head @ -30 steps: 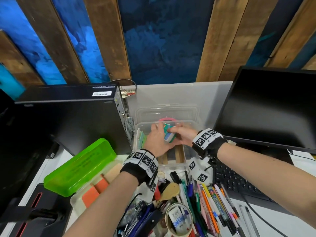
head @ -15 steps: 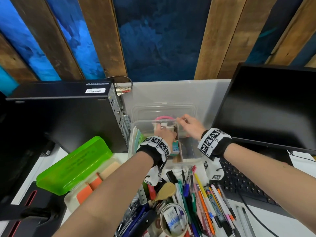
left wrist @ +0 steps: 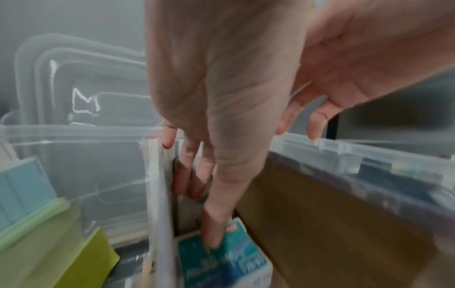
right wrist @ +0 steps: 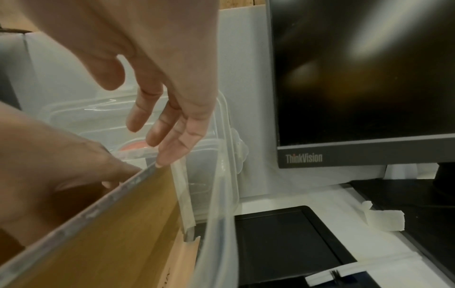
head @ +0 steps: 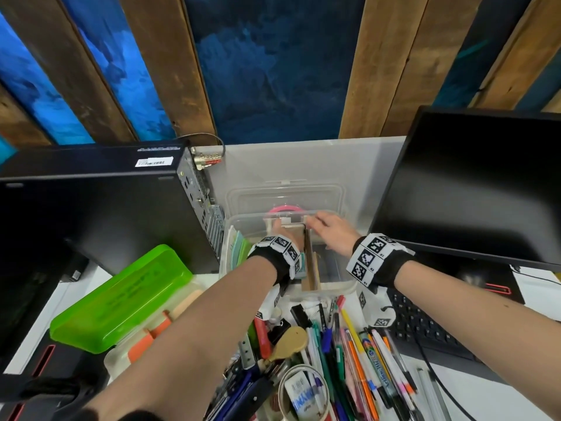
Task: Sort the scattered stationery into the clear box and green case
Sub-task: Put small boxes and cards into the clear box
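Note:
The clear box point(head: 343, 287) stands at the back of the desk, with its lid point(head: 285, 192) propped behind it. My left hand point(head: 277, 226) reaches down into a narrow slot between a white divider point(left wrist: 157, 194) and a brown card point(left wrist: 332, 214). One straight finger presses on a small teal box point(left wrist: 221, 261) at the slot's bottom. My right hand point(head: 312, 220) hovers with relaxed fingers, one fingertip point(right wrist: 160, 161) touching the brown card's point(right wrist: 110, 233) top edge. The green case point(head: 121, 299) lies open at the left.
A black computer tower point(head: 91, 208) flanks the box on the left, a monitor point(head: 470, 183) and keyboard point(head: 425, 329) on the right. Several pens point(head: 349, 360) and a tape roll point(head: 303, 393) lie in front. Coloured note pads point(head: 238, 247) and a pink ring point(head: 282, 208) sit in the box.
My left hand has carried the teal box down into the slot and loosened its grip to a pressing finger. My right hand let go of it and moved to the card's edge.

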Motion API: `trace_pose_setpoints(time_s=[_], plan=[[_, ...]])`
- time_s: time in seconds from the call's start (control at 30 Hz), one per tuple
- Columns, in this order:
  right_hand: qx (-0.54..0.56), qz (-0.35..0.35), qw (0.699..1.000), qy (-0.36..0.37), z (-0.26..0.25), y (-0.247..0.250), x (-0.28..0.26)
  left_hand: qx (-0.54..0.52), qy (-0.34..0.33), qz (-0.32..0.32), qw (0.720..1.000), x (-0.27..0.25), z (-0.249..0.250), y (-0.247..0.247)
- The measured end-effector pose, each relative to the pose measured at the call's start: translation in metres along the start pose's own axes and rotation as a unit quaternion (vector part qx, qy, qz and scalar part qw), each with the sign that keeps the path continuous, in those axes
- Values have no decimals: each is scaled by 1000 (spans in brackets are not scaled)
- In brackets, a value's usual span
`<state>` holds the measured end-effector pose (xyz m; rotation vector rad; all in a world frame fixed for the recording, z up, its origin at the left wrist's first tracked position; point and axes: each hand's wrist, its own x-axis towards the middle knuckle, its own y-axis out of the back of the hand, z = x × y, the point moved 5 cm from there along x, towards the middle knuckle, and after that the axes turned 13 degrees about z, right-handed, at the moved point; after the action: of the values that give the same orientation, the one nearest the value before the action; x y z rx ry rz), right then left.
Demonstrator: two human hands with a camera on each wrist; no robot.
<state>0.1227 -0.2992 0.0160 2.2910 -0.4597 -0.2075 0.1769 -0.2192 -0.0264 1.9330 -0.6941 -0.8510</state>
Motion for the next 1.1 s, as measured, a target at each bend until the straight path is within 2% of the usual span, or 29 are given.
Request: trace_pose_setpoints(time_s=[0.2,0.3,0.33,0.53,0.63,0.7,0.77,0.83,0.93,1.0,1.07,1.1], plan=[[17,2,1000,1,-5,12,-3,-71,-32,-10,997,-6,-6,6],[13,-4,1000,6,-6,16,-7,-55,-100,-83,990,-15,8,-12],[14,-9,1000,7,-7,16,-9,-59,-102,-92,989,-18,10,-15],[26,-27,999,6,-8,16,-14,-44,-96,-76,992,-22,3,-19],[32,-42,999,2,-5,13,-19,-26,-140,-90,986,-14,8,-31],[46,-47,998,-1,-6,11,-25,-32,-134,-99,985,-22,7,-22],[62,-59,996,-7,-10,8,-34,-135,-88,-63,985,-34,0,4],[82,-72,994,-6,-15,3,-47,-238,-40,-3,970,-50,-14,31],[100,-87,991,25,-25,-10,-77,-272,-11,138,952,-88,-36,46],[50,-118,989,71,-26,-28,-100,-305,-24,215,927,-123,-31,46],[-35,-175,977,120,-25,-50,-126,-314,-58,239,917,-160,-16,41],[-72,-210,965,136,-23,-62,-138,-313,-71,229,919,-173,-8,33]])
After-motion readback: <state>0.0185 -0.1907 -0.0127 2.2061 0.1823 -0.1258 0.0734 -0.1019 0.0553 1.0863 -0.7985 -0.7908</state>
